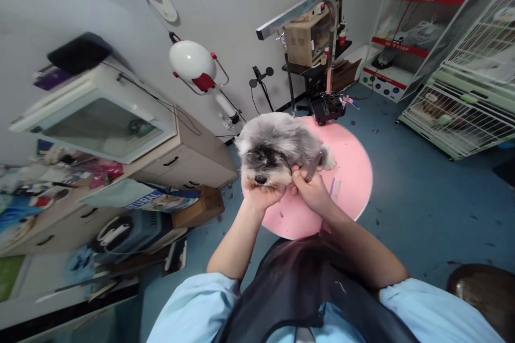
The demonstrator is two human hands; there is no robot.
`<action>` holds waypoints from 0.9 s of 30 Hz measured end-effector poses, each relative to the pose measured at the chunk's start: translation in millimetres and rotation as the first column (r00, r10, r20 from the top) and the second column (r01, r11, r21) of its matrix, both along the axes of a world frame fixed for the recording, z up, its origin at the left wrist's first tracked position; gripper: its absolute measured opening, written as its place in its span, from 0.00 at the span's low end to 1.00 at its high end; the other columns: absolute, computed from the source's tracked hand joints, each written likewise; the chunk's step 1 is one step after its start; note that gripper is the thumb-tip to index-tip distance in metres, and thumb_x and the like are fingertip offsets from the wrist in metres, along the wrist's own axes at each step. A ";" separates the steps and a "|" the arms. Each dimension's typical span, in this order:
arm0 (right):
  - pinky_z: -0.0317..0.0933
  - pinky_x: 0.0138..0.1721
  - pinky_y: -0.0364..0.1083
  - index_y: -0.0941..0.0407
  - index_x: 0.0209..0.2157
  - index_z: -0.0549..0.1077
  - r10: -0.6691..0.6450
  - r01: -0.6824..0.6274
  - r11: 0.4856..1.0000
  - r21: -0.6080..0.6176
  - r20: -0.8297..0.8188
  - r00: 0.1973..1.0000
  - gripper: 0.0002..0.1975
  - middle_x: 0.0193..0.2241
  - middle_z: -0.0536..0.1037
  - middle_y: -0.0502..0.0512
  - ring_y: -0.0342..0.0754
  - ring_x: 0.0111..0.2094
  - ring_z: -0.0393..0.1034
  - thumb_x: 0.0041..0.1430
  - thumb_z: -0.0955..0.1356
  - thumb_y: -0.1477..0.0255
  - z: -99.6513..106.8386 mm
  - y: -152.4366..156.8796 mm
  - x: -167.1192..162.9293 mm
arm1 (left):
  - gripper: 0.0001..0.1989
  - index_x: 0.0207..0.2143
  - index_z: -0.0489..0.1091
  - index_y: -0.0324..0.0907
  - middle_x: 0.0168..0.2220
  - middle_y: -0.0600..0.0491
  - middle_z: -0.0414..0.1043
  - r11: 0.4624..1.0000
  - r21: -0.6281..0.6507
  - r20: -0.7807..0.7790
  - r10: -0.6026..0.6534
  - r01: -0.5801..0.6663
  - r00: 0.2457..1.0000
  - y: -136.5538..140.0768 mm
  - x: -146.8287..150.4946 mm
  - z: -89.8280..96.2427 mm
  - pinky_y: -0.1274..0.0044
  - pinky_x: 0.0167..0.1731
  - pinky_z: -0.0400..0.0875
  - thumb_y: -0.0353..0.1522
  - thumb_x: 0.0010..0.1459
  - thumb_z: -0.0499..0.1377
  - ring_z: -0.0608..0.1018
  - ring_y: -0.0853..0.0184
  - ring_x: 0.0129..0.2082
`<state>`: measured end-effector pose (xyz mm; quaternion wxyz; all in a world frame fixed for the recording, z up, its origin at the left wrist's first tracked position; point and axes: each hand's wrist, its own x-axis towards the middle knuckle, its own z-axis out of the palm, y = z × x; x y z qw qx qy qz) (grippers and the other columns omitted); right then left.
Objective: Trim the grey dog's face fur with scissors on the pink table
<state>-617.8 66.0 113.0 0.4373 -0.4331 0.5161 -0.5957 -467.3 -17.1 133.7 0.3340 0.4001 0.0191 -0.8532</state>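
A grey dog (277,136) with a dark face and pale muzzle is on a round pink grooming table (354,163), its head facing me. My left hand (263,196) cups the dog's chin from below, its fingers partly hidden under the fur. Beside the dog's cheek, my right hand (309,188) is closed around a slim grey metal tool (314,165); its exact kind is hard to make out. The fingertips of that hand touch the fur at the side of the muzzle. A comb (335,188) with a purple edge lies on the table by my right wrist.
A metal grooming arm (298,15) rises behind the table. At left are a white glass-door cabinet (100,112), drawers (177,163) and a pet carrier (134,230). Wire cages (450,112) stand at right, a round brown stool (480,295) at lower right. Hair clippings dot the blue floor.
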 end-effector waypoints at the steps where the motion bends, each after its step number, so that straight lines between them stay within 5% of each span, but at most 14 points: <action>1: 0.62 0.26 0.46 0.53 0.19 0.68 -0.026 0.026 1.000 -0.008 -0.013 1.000 0.30 0.17 0.70 0.51 0.46 0.22 0.65 0.65 0.64 0.44 -1.7 0.3 -1.3 | 0.23 0.57 0.73 0.39 0.38 0.42 0.82 1.000 0.003 -0.014 -0.016 0.016 1.000 -0.6 2.5 -1.0 0.69 0.29 0.80 0.41 0.70 0.48 0.85 0.55 0.34; 6: 0.60 0.30 0.45 0.52 0.31 0.71 -0.299 0.284 0.954 -0.099 -0.203 0.932 0.18 0.19 0.67 0.44 0.45 0.23 0.63 0.57 0.72 0.52 4.9 -18.0 -15.1 | 0.21 0.56 0.74 0.42 0.35 0.43 0.82 1.000 0.031 -0.044 0.001 0.001 0.999 -1.2 7.7 1.3 0.73 0.27 0.79 0.40 0.68 0.51 0.84 0.58 0.31; 15: 0.54 0.31 0.45 0.53 0.24 0.68 -0.264 0.169 0.955 -0.245 -0.434 0.861 0.24 0.22 0.71 0.48 0.45 0.27 0.64 0.66 0.69 0.51 46.8 -80.8 -35.2 | 0.23 0.58 0.74 0.45 0.33 0.47 0.81 1.000 -0.007 0.034 0.008 -0.008 0.999 -0.2 11.0 7.8 0.75 0.25 0.76 0.42 0.69 0.49 0.83 0.60 0.29; 20: 0.56 0.30 0.45 0.53 0.30 0.70 -0.272 0.187 0.956 -0.227 -0.440 0.856 0.23 0.20 0.68 0.45 0.45 0.24 0.64 0.61 0.72 0.47 47.3 -65.9 -37.5 | 0.24 0.57 0.74 0.43 0.37 0.42 0.82 0.997 -0.029 -0.052 -0.074 0.072 0.996 2.4 9.6 17.1 0.77 0.22 0.75 0.44 0.69 0.49 0.84 0.58 0.34; 27: 0.58 0.31 0.45 0.54 0.30 0.76 -0.162 0.091 0.978 -0.186 -0.417 0.894 0.11 0.24 0.76 0.48 0.45 0.26 0.68 0.58 0.73 0.61 29.9 -47.5 -22.1 | 0.23 0.57 0.73 0.44 0.35 0.44 0.81 0.999 -0.003 -0.046 -0.050 0.050 0.998 2.1 11.4 17.7 0.80 0.20 0.71 0.42 0.66 0.51 0.82 0.61 0.32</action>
